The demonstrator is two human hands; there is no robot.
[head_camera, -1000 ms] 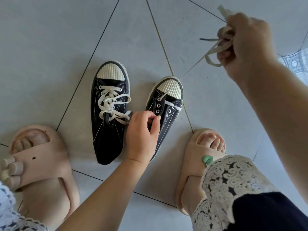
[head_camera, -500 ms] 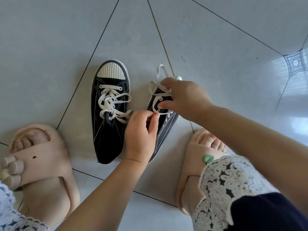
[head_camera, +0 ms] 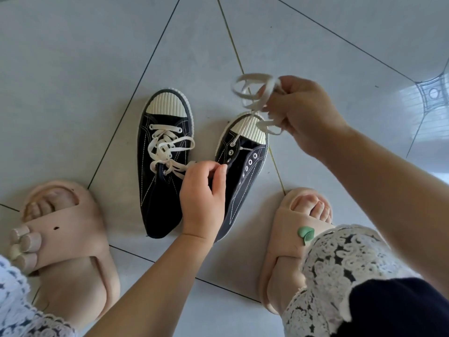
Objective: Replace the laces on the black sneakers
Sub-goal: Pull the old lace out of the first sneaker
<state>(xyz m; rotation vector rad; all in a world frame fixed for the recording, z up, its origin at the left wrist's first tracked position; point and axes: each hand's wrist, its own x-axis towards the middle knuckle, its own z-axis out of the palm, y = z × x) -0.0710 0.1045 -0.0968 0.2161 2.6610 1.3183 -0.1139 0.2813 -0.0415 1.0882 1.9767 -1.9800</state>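
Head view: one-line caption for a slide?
Right hand pulls the white lace from the right sneaker; left hand steadies it.

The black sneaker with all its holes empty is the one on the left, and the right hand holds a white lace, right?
Not quite. The head view shows the left black sneaker laced; the right black sneaker has the empty holes. The right hand does hold the white lace.

This looks like a home, indoors. The floor (head_camera: 73, 69) is laid with large pale glossy tiles with thin dark joints, and daylight glares off them at the far right, where one tile carries a small decorative inset (head_camera: 433, 93). The person squats in soft beige house slippers (head_camera: 70, 229) (bare toes showing) and a lace-hemmed garment (head_camera: 340, 259), with a pair of small sneakers (head_camera: 160, 181) set on the bare floor between the feet.
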